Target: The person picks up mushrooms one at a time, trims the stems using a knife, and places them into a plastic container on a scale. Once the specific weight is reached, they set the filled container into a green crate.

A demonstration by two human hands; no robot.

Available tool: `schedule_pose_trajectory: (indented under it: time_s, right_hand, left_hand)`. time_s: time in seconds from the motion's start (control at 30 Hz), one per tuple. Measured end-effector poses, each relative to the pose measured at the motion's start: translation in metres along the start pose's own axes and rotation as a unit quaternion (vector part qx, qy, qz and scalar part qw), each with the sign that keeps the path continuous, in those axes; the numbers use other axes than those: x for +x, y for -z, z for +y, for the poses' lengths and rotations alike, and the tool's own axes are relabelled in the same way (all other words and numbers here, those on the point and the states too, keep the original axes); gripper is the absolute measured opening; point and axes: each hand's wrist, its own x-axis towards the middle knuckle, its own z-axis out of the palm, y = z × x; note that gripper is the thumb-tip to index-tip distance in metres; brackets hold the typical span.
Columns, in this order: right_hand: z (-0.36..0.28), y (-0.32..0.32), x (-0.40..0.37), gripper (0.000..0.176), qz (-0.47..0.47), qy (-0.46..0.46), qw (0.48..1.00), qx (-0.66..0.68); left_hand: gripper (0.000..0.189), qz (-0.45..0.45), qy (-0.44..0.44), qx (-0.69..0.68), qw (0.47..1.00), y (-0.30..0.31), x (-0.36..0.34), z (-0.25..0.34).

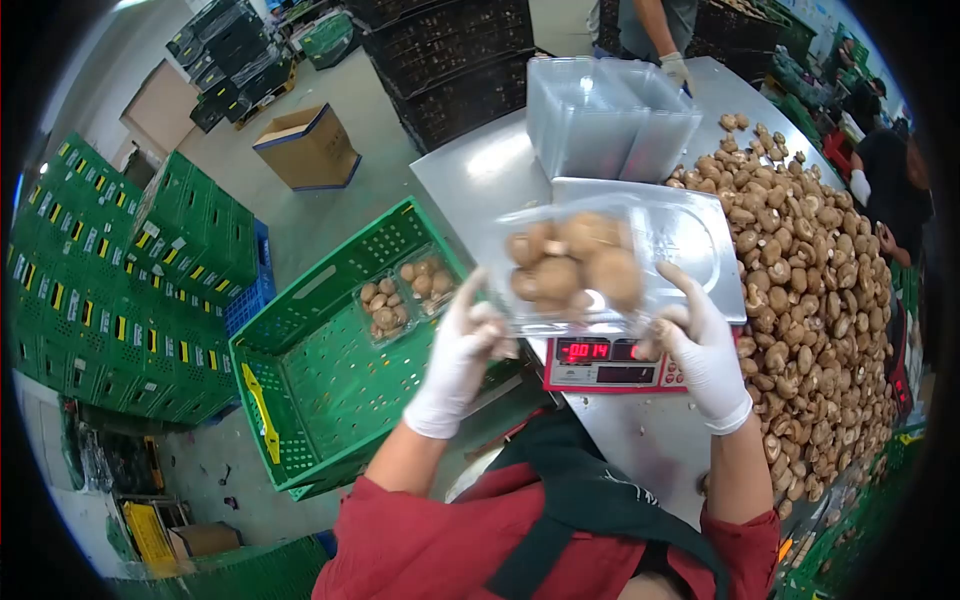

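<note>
A clear plastic clamshell box [572, 262] of brown mushrooms is held up in front of me, slightly blurred. My left hand [462, 345], in a white glove, grips its left edge. At the right edge my gloved right hand [700, 355] has fingers and thumb around the plastic. Beneath the box is a red digital scale [612, 374] with a metal pan [708, 240]; its lit display reads about -0.014. To the right lies a large heap of loose mushrooms [800, 300].
A green crate [330, 400] at left holds two filled boxes [384, 308]. Nested clear containers [590, 120] stand behind the scale on the metal table [480, 190]. Green crates [90, 280] are stacked far left, near a cardboard box [308, 150]. A co-worker's gloved hand [676, 70] shows behind.
</note>
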Motion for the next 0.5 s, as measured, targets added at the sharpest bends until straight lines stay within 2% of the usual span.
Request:
schedule_pose_trajectory:
  time_s: [0.07, 0.13, 0.17, 0.2, 0.23, 0.3, 0.37, 0.47, 0.5]
  right_hand:
    - [-0.009, -0.021, 0.006, 0.060, -0.037, 0.050, 0.998, 0.021]
    - [-0.014, -0.022, 0.003, 0.059, -0.022, 0.056, 0.998, 0.008]
    - [-0.009, -0.012, -0.001, 0.059, -0.009, 0.050, 0.999, -0.002]
    - [-0.006, -0.001, -0.005, 0.058, 0.005, 0.044, 0.999, -0.013]
    - [-0.003, 0.010, -0.008, 0.054, 0.039, 0.026, 0.998, -0.036]
    - [0.013, 0.036, -0.018, 0.053, 0.094, 0.033, 0.995, -0.005]
    - [0.021, 0.057, -0.033, 0.056, 0.127, 0.050, 0.991, 0.007]
    - [0.030, 0.081, -0.059, 0.063, 0.179, 0.042, 0.983, 0.000]
    - [0.032, 0.089, -0.072, 0.065, 0.203, 0.041, 0.978, -0.008]
  left_hand:
    - [0.092, 0.047, -0.040, -0.014, 0.998, 0.062, -0.011, 0.013]
    - [0.069, 0.119, -0.050, -0.045, 0.991, 0.117, -0.027, 0.037]
    - [0.072, 0.183, -0.047, -0.110, 0.976, 0.156, -0.038, 0.038]
    - [0.058, 0.264, -0.053, -0.110, 0.957, 0.213, -0.047, 0.028]
    - [0.046, 0.264, -0.060, -0.108, 0.957, 0.256, -0.053, 0.024]
    - [0.029, 0.383, -0.050, -0.138, 0.912, 0.343, -0.057, 0.003]
    - [0.026, 0.398, -0.072, -0.104, 0.909, 0.425, -0.052, -0.032]
    - [0.037, 0.485, 0.115, -0.106, 0.860, 0.426, -0.032, -0.071]
    - [0.033, 0.438, 0.244, 0.020, 0.865, 0.418, -0.022, -0.078]
